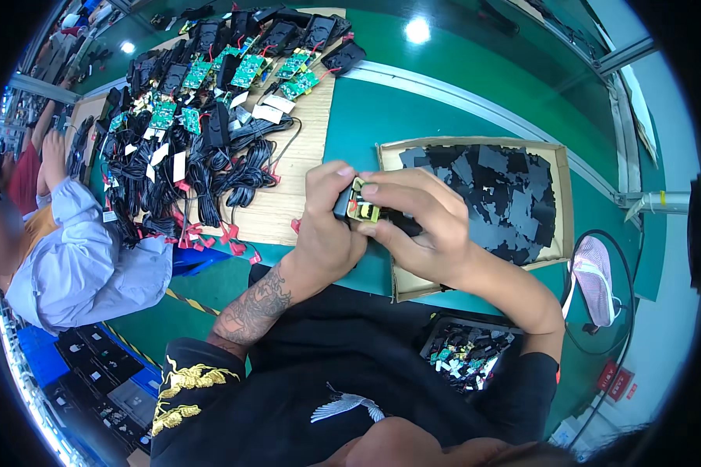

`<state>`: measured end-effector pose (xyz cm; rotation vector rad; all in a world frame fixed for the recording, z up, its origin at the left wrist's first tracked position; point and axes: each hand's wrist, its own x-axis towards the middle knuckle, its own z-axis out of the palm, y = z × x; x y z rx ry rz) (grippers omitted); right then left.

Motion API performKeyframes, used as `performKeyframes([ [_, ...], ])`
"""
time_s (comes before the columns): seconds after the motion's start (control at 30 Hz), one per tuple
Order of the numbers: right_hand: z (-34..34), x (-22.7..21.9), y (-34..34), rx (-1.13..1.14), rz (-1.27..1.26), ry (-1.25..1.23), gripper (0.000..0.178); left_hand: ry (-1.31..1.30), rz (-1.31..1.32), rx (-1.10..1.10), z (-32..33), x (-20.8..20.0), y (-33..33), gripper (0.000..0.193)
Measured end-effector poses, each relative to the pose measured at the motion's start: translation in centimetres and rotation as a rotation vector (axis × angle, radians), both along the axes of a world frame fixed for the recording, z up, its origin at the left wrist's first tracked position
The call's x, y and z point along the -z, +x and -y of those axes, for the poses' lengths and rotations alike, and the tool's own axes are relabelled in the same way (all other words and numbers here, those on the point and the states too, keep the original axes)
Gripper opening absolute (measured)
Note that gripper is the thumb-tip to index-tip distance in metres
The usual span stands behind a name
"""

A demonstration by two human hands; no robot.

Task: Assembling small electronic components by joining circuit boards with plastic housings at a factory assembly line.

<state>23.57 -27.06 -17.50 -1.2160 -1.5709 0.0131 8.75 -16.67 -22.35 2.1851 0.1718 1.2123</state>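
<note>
Both my hands meet over the front edge of the bench and hold one small circuit assembly (364,211) with yellow and black components. Its dark side, perhaps a casing, lies against the fingers of my left hand (323,233), which are wrapped round it. From the other side, the fingers and thumb of my right hand (435,233) pinch the components. Fingers hide much of the piece. Left of my hands, a cardboard sheet (308,148) carries a heap of bundled black cables (202,175), green circuit boards (247,70) and black plastic housings (280,37).
A shallow cardboard box (565,210) of dark flat pieces (498,194) stands right of my hands. Below it sits a bin of mixed parts (471,354). A pinkish shoe-like item (593,280) and looped cable lie far right. A co-worker in a pale blue jacket (93,249) sits left.
</note>
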Motion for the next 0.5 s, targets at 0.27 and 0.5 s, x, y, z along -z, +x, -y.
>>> performKeyframes([
  [0.27,-0.1,-1.1,0.5,0.006,0.032,-0.051,0.043,-0.012,-0.006,0.048,-0.3,-0.6,0.1,0.073],
  [0.5,0.4,-1.3,-0.4,0.059,-0.004,-0.154,0.047,-0.025,-0.078,0.063,0.3,-0.1,-0.3,0.07],
])
